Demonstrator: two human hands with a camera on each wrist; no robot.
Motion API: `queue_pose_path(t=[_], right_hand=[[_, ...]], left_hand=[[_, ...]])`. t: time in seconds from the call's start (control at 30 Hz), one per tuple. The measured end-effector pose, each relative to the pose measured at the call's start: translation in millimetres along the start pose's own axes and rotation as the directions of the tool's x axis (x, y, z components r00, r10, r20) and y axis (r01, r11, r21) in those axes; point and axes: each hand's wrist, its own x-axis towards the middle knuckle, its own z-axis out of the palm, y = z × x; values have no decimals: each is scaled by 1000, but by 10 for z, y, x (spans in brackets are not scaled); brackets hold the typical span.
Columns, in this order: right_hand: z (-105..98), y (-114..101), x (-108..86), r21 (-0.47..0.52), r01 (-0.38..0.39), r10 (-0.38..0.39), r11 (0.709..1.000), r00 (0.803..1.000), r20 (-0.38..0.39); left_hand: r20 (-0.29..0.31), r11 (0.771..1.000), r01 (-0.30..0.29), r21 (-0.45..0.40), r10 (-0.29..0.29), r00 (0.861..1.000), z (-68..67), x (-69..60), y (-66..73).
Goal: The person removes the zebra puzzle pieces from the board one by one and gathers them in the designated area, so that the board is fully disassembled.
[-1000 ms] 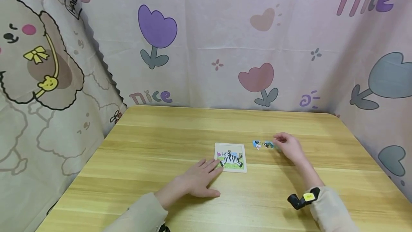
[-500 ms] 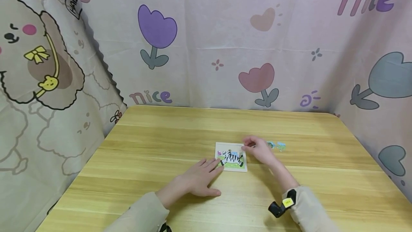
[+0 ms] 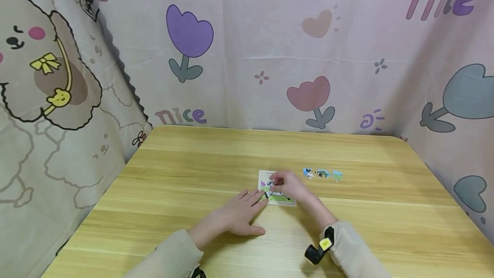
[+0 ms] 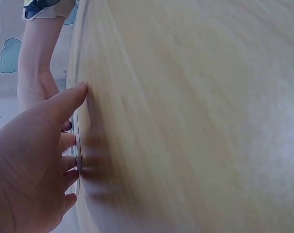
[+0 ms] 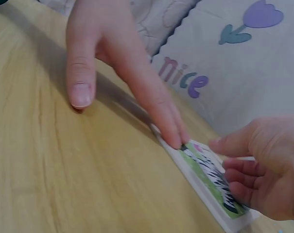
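Observation:
A small square zebra jigsaw puzzle in a white tray [image 3: 278, 203] lies on the table, partly covered by both hands. My left hand [image 3: 241, 214] lies flat, fingers spread, its fingertips on the tray's left edge. Over the tray's upper right, my right hand [image 3: 291, 185] has its thumb and curled fingers brought near each other. A thin pale edge shows between them in the right wrist view, seemingly a puzzle piece [image 5: 248, 158]; its picture is hidden. In the left wrist view the left hand [image 4: 32, 160] hides most of the tray.
Several loose puzzle pieces [image 3: 322, 173] lie in a row to the right of the tray. The wooden table [image 3: 185, 162] ends at a printed curtain [image 3: 247, 55] behind and at the sides.
My right hand has moved left from the loose pieces onto the puzzle tray, uncovering the row of pieces. The left hand stays in place.

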Motion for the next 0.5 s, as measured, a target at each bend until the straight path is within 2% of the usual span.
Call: queue_pose_path(t=[0.23,0.5], right_hand=[[72,-59,26,-161,51,-49,986,999,16],[68,-137,50,-207,0,5,978,1000,24]], left_hand=[[7,1000,-5,21,5,1000,12,2,9],[12,999,1,40,-1,1000,3,8,27]])
